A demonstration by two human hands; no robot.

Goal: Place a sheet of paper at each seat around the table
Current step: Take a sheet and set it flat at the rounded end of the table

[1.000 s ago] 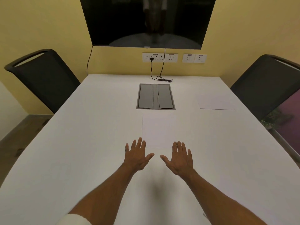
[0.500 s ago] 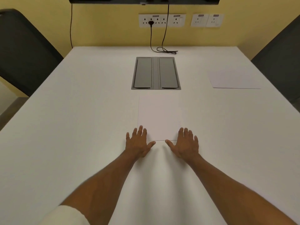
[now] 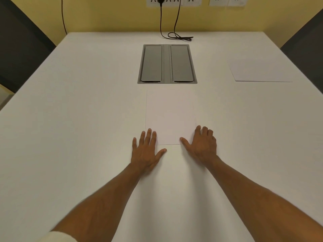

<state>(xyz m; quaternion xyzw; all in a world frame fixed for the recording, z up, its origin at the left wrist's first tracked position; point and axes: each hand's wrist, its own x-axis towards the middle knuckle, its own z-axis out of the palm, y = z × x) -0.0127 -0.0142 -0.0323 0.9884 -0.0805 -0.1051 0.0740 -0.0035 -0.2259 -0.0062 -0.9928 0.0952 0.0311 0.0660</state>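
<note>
A white sheet of paper lies flat in the middle of the white table. My left hand lies flat with spread fingers, its fingertips on the sheet's near left corner. My right hand rests at the near right corner, fingers slightly bent on the paper's edge, thumb out along the near edge. A second white sheet lies at the right side of the table, in front of the right chair.
A grey cable box with two lids is set into the table just beyond the middle sheet. A black cable coils at the far edge below wall sockets. A dark chair stands at the left.
My head has moved forward and tilted down, so the screen has left the view. Both hands have slid forward from short of the sheet onto its near corners.
</note>
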